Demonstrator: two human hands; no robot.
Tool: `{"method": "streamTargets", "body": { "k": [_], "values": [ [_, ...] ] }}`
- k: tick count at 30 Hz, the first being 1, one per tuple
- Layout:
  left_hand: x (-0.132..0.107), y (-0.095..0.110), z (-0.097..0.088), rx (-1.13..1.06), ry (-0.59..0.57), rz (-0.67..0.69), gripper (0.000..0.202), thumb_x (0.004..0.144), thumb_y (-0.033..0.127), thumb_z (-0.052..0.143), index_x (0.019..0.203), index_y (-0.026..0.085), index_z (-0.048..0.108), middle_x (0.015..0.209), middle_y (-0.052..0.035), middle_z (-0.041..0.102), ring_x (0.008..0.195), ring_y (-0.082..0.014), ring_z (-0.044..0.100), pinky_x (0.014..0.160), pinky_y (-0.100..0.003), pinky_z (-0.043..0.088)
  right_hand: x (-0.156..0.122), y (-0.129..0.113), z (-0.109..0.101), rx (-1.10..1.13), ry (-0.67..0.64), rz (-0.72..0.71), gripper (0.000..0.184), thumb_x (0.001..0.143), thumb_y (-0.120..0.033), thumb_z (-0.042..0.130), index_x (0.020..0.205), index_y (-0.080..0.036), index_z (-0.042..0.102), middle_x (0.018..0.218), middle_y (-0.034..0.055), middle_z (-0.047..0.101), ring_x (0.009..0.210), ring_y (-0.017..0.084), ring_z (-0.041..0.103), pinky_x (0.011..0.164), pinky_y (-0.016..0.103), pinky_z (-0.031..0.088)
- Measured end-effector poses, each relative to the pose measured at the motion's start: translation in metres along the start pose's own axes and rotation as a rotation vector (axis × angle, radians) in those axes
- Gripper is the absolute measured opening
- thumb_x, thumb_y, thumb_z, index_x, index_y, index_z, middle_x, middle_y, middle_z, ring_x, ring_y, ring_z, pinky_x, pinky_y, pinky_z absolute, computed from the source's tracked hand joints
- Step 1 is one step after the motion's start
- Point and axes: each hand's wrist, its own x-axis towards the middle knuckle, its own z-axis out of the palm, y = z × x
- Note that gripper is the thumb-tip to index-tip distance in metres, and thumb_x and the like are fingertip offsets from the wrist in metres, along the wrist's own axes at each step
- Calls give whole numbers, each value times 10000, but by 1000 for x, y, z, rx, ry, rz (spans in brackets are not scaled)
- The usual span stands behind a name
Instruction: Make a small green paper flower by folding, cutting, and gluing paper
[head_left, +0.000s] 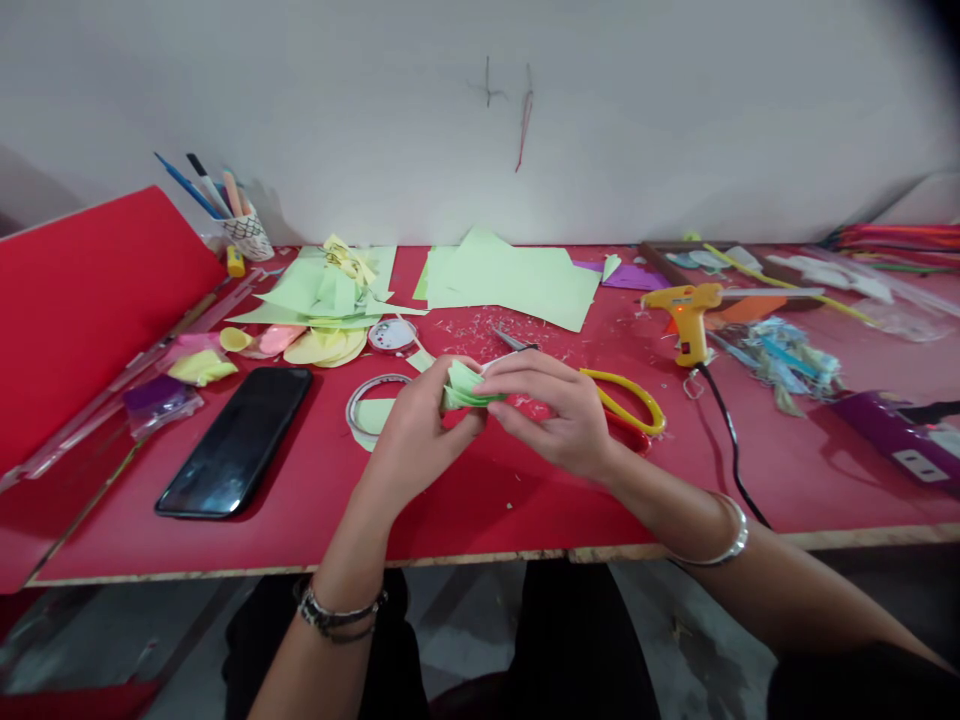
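Head view: left hand (416, 430) and right hand (559, 415) pinch folded green paper (463, 384), right of phone (236, 440) on worktop (487, 505).

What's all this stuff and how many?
folded paper: unclear count, green, between hands
scissors: one, yellow handle, near right hand
ring: one, whitish, near left hand
phone: one, black, left
glue gun: one, yellow, right
paper sheets: several, pale green, back
paper scraps: many, mixed, scattered
packets: several, mixed, left
cup: one, patterned, back left
pens: several, mixed, in cup
board: one, red, left
socket box: one, purple, right
fringe bunch: one, bluish, right
table: one, red, below hands
bangle: one, silver, right wrist
left hand: one, bare, on paper
right hand: one, bare, on paper
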Motion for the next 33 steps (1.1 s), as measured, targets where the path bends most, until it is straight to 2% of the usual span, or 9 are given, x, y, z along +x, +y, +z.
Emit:
{"method": "streamTargets", "body": {
  "k": [7, 12, 14, 18, 21, 24, 28, 33],
  "values": [
    [-2, 2, -2, 56, 29, 25, 253, 799, 323, 514, 999, 175, 472, 882, -37, 559, 742, -141, 515, 667, -249, 415, -1, 1, -2, 0, 36, 96, 167, 808, -154, 522, 930, -220, 616, 868, 21, 651, 828, 133, 606, 739, 289, 510],
    [-4, -2, -1, -39, 65, 68, 221, 892, 327, 333, 923, 182, 498, 878, -49, 555, 807, -158, 512, 760, -284, 407, 0, 2, -1, -10, 11, 22, 176, 798, -138, 529, 938, -214, 605, 896, 37, 621, 834, 136, 594, 730, 291, 510],
    [-4, -3, -2, -54, 59, 68, 246, 902, 316, 299, 872, 180, 501, 834, -42, 544, 790, -156, 507, 753, -284, 404, 0, 3, -1, -16, 2, -10, 189, 799, -124, 522, 949, -210, 597, 904, 43, 609, 838, 136, 588, 728, 289, 509],
    [-3, -1, -3, 27, 20, 77, 200, 873, 310, 365, 839, 166, 501, 747, -21, 514, 683, -138, 478, 644, -257, 395, -2, 6, 0, -38, 16, -47, 210, 808, -114, 507, 975, -222, 575, 901, 37, 599, 848, 137, 579, 733, 294, 505],
    [-3, 0, -3, 98, 5, 96, 159, 827, 294, 445, 899, 164, 503, 727, -9, 510, 649, -129, 467, 610, -244, 388, -2, 6, -1, -60, 18, -59, 202, 822, -103, 477, 923, -232, 596, 890, 34, 583, 836, 133, 574, 705, 282, 505],
    [-3, 0, -2, 129, 15, 92, 243, 790, 265, 483, 1007, 156, 478, 818, -33, 541, 724, -146, 502, 662, -262, 417, 0, 5, -2, -99, 18, -31, 189, 825, -121, 482, 894, -234, 616, 879, 34, 570, 826, 134, 569, 689, 279, 506],
    [-4, -1, -1, 117, 52, 66, 391, 765, 278, 504, 1123, 147, 417, 1013, -89, 545, 892, -184, 530, 781, -310, 442, 2, 3, -2, -122, 15, 8, 182, 799, -166, 546, 958, -221, 615, 889, 38, 574, 828, 140, 565, 701, 283, 517],
    [-5, -4, 1, 136, 88, 67, 563, 761, 304, 528, 1261, 165, 310, 1092, -110, 531, 962, -206, 533, 792, -315, 455, 1, 5, -2, -81, -30, 67, 304, 780, -200, 573, 1081, -240, 589, 989, 54, 553, 934, 171, 548, 756, 326, 536]
  ]
}}
